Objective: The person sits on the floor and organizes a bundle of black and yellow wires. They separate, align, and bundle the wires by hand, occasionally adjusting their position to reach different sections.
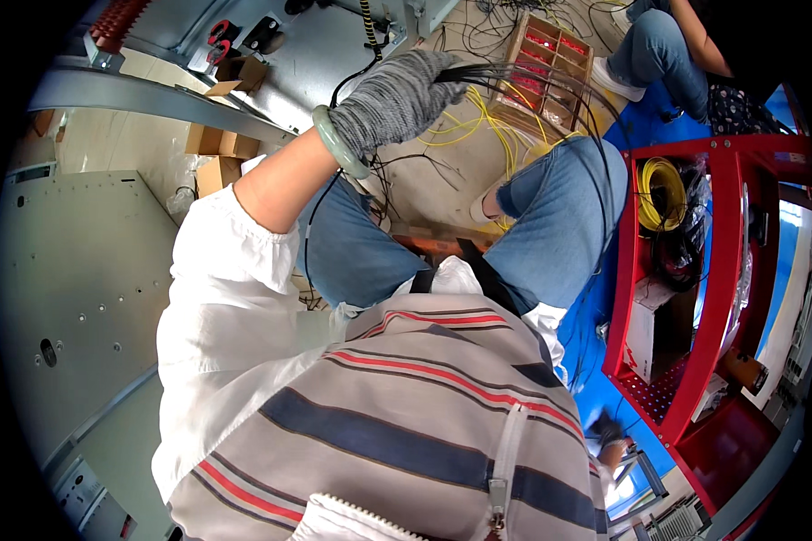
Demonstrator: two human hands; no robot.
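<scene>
My left hand (pixel 392 101), in a grey knitted glove with a pale green bangle at the wrist, is raised in front of me. It is closed around a bundle of thin black cables (pixel 501 72). From the grip the cables arch to the right over my right knee and hang down beside it. Low at the right, beside my torso, a small dark-gloved hand (pixel 607 428) shows, seemingly my right hand. Its fingers are too dark and small to read, and what it touches is hidden.
A wooden compartment box (pixel 501 108) with red pieces and loose yellow wires (pixel 512 135) lie on the floor ahead. Another person (pixel 663 54) sits far right. A red shelf rack (pixel 726 270) stands right; a grey metal panel (pixel 81 298) and cardboard boxes (pixel 216 171) are left.
</scene>
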